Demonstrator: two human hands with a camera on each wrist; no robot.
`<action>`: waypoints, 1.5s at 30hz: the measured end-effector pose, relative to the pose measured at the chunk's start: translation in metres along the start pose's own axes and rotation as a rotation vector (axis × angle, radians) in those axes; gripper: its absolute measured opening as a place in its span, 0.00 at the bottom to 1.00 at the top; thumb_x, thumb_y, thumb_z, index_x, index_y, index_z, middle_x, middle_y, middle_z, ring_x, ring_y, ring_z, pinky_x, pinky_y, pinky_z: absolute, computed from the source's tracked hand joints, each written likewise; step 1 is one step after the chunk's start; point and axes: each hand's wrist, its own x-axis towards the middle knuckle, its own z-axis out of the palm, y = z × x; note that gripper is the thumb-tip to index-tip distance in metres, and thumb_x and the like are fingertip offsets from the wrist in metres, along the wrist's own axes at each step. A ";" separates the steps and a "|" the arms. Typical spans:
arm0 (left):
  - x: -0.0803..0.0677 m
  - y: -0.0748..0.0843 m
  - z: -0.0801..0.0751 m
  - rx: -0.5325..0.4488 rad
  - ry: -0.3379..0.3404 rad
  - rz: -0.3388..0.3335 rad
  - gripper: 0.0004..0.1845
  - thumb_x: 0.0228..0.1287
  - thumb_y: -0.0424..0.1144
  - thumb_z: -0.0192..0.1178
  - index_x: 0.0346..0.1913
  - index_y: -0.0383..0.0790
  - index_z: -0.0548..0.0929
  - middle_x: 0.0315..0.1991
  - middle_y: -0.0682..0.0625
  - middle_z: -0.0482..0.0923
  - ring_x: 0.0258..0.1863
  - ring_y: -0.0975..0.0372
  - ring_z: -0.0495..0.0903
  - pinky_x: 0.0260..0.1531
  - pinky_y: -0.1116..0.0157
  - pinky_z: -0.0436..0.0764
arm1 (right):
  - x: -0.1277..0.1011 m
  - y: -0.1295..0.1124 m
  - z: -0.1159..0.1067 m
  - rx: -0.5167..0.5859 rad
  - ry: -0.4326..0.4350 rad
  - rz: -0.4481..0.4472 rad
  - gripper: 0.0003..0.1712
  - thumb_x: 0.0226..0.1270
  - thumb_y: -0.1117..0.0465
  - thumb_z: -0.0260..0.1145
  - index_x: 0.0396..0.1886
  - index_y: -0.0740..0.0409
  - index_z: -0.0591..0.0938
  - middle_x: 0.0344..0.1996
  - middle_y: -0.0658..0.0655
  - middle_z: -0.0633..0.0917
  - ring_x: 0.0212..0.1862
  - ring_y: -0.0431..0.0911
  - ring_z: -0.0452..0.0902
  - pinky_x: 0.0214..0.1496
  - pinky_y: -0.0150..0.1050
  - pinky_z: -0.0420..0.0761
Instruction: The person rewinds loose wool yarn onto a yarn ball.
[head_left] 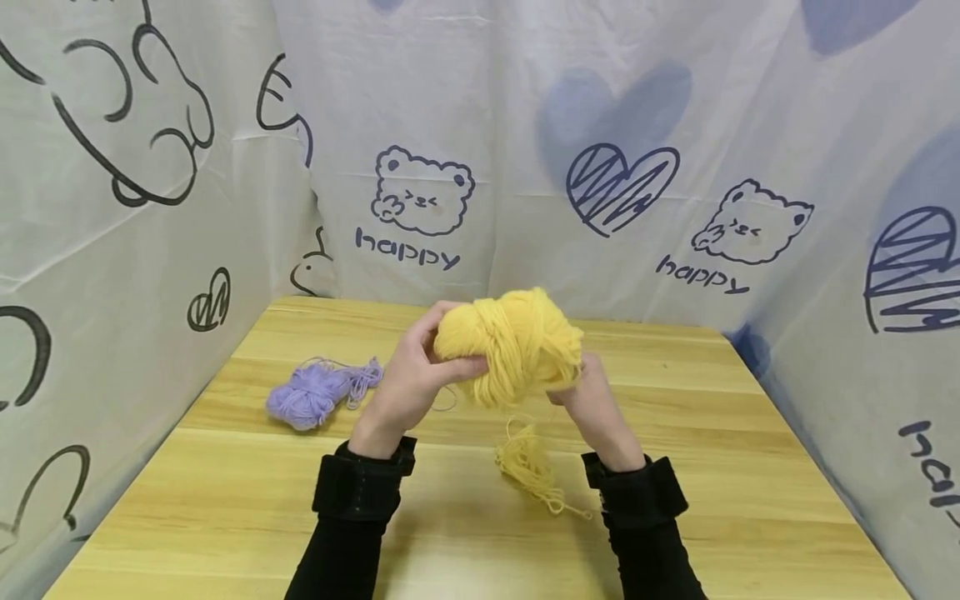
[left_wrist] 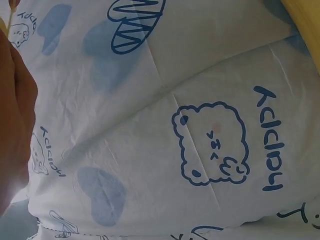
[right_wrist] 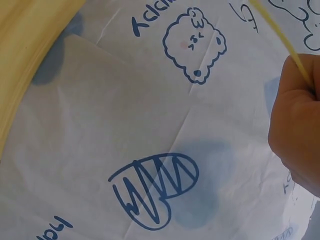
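Note:
A thick skein of yellow yarn [head_left: 517,342] is held up over the table by my left hand [head_left: 408,371], its thumb across the front and fingers behind. At the skein's right end, my right hand [head_left: 598,408] curls its fingers around a yellow yarn strand [right_wrist: 282,35], which runs taut into the fist in the right wrist view. Below the skein, a loose tangle of yellow yarn [head_left: 531,467] lies on the table with a tail toward the right. The left wrist view catches only the edge of my left hand [left_wrist: 17,115].
A purple ball of yarn [head_left: 307,396] with a looser bundle of strands lies on the left of the wooden table [head_left: 712,467]. White curtains [head_left: 495,83] printed with bears and hearts enclose the back and both sides.

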 end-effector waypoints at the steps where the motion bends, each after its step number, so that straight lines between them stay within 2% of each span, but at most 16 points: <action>1: 0.001 -0.001 0.000 -0.007 0.034 0.007 0.30 0.53 0.23 0.63 0.60 0.40 0.70 0.54 0.46 0.73 0.51 0.57 0.76 0.49 0.61 0.82 | 0.000 0.001 0.001 -0.012 -0.007 0.012 0.10 0.72 0.59 0.58 0.27 0.48 0.78 0.13 0.51 0.57 0.18 0.45 0.48 0.24 0.37 0.57; 3: 0.002 -0.002 0.000 -0.012 0.100 0.026 0.29 0.54 0.23 0.63 0.60 0.41 0.70 0.54 0.46 0.73 0.51 0.57 0.76 0.49 0.62 0.81 | 0.000 0.001 0.001 -0.033 -0.028 0.029 0.10 0.70 0.58 0.60 0.29 0.52 0.82 0.11 0.52 0.57 0.17 0.46 0.46 0.22 0.38 0.56; 4: 0.003 -0.003 -0.001 -0.008 0.132 0.037 0.29 0.55 0.24 0.63 0.60 0.41 0.70 0.54 0.46 0.73 0.51 0.56 0.76 0.49 0.62 0.81 | -0.001 0.001 0.001 -0.057 -0.040 0.028 0.09 0.70 0.57 0.61 0.34 0.54 0.84 0.12 0.52 0.58 0.17 0.46 0.47 0.22 0.39 0.56; 5: 0.003 -0.003 -0.001 0.002 0.160 0.050 0.29 0.55 0.24 0.63 0.60 0.40 0.69 0.54 0.46 0.73 0.51 0.56 0.76 0.49 0.63 0.81 | -0.001 0.003 0.001 -0.081 -0.062 0.004 0.10 0.71 0.57 0.60 0.41 0.55 0.85 0.13 0.51 0.60 0.17 0.45 0.48 0.22 0.39 0.57; 7: 0.005 -0.005 -0.001 0.039 0.209 0.074 0.29 0.55 0.24 0.64 0.60 0.40 0.69 0.53 0.46 0.73 0.50 0.56 0.76 0.48 0.62 0.81 | -0.002 0.004 0.000 -0.131 -0.091 -0.032 0.12 0.71 0.57 0.59 0.43 0.57 0.85 0.15 0.50 0.61 0.18 0.44 0.49 0.21 0.39 0.56; 8: 0.005 -0.005 -0.002 0.066 0.229 0.087 0.29 0.54 0.25 0.65 0.60 0.39 0.69 0.53 0.46 0.73 0.50 0.56 0.76 0.48 0.62 0.81 | -0.003 0.003 0.000 -0.152 -0.100 -0.043 0.13 0.71 0.57 0.58 0.44 0.57 0.85 0.16 0.49 0.62 0.19 0.43 0.50 0.22 0.39 0.57; 11: 0.005 -0.006 -0.003 0.185 0.274 0.116 0.30 0.52 0.25 0.68 0.60 0.39 0.70 0.53 0.46 0.74 0.50 0.56 0.75 0.50 0.60 0.78 | -0.007 -0.003 -0.002 -0.198 -0.117 -0.071 0.12 0.71 0.57 0.59 0.44 0.55 0.85 0.22 0.46 0.74 0.23 0.41 0.57 0.28 0.35 0.63; 14: 0.004 -0.007 -0.004 0.327 0.273 0.129 0.32 0.49 0.25 0.69 0.59 0.41 0.73 0.55 0.46 0.76 0.51 0.56 0.74 0.52 0.57 0.75 | -0.011 -0.014 -0.003 -0.213 -0.113 -0.069 0.10 0.70 0.57 0.61 0.42 0.54 0.85 0.33 0.47 0.84 0.28 0.41 0.66 0.34 0.34 0.70; 17: 0.003 -0.009 -0.005 0.447 0.193 0.121 0.32 0.47 0.24 0.68 0.59 0.42 0.74 0.56 0.45 0.77 0.52 0.55 0.75 0.54 0.55 0.75 | -0.015 -0.019 -0.007 -0.214 -0.103 -0.102 0.07 0.68 0.62 0.62 0.39 0.54 0.85 0.33 0.47 0.84 0.27 0.41 0.67 0.32 0.34 0.71; 21: 0.002 -0.013 -0.004 0.562 0.016 0.106 0.34 0.44 0.21 0.66 0.59 0.42 0.75 0.56 0.45 0.77 0.53 0.55 0.76 0.55 0.55 0.77 | -0.019 -0.023 -0.012 -0.208 -0.074 -0.140 0.05 0.66 0.66 0.63 0.38 0.57 0.85 0.26 0.48 0.80 0.23 0.42 0.60 0.26 0.35 0.64; 24: 0.001 -0.015 -0.003 0.611 -0.104 0.099 0.33 0.44 0.21 0.66 0.58 0.41 0.76 0.56 0.47 0.78 0.53 0.56 0.76 0.56 0.56 0.77 | -0.021 -0.024 -0.014 -0.211 -0.056 -0.168 0.05 0.67 0.65 0.63 0.38 0.59 0.84 0.26 0.50 0.78 0.23 0.42 0.59 0.25 0.36 0.63; 29: 0.001 -0.015 -0.003 0.642 -0.256 0.108 0.32 0.45 0.21 0.65 0.58 0.43 0.77 0.56 0.49 0.78 0.52 0.59 0.76 0.53 0.60 0.78 | -0.018 -0.019 -0.017 -0.234 -0.008 -0.234 0.05 0.66 0.66 0.63 0.38 0.60 0.84 0.23 0.49 0.75 0.23 0.39 0.59 0.26 0.34 0.61; 32: 0.001 -0.014 -0.005 0.624 -0.323 0.112 0.32 0.45 0.21 0.64 0.57 0.45 0.77 0.56 0.51 0.78 0.53 0.60 0.76 0.53 0.62 0.79 | -0.016 -0.019 -0.017 -0.244 0.015 -0.233 0.05 0.67 0.65 0.63 0.38 0.60 0.84 0.22 0.48 0.73 0.23 0.39 0.58 0.26 0.33 0.60; 38: 0.001 -0.011 -0.008 0.516 -0.412 0.098 0.32 0.45 0.22 0.64 0.57 0.47 0.77 0.56 0.52 0.78 0.54 0.61 0.75 0.55 0.62 0.76 | -0.010 -0.021 -0.015 -0.241 0.019 -0.179 0.03 0.65 0.63 0.65 0.35 0.56 0.84 0.19 0.49 0.70 0.22 0.41 0.57 0.24 0.35 0.60; 41: 0.000 -0.009 -0.008 0.447 -0.430 0.091 0.32 0.45 0.22 0.64 0.57 0.44 0.77 0.56 0.49 0.78 0.53 0.59 0.76 0.54 0.61 0.77 | -0.009 -0.019 -0.014 -0.218 0.003 -0.169 0.02 0.65 0.65 0.65 0.35 0.57 0.84 0.19 0.50 0.70 0.21 0.42 0.56 0.24 0.36 0.60; 45: -0.002 -0.007 -0.010 0.350 -0.406 0.070 0.30 0.47 0.22 0.64 0.57 0.40 0.77 0.56 0.45 0.77 0.51 0.59 0.76 0.51 0.61 0.81 | -0.008 -0.015 -0.012 -0.194 0.007 -0.136 0.03 0.66 0.65 0.64 0.35 0.59 0.83 0.21 0.50 0.72 0.23 0.42 0.57 0.28 0.35 0.61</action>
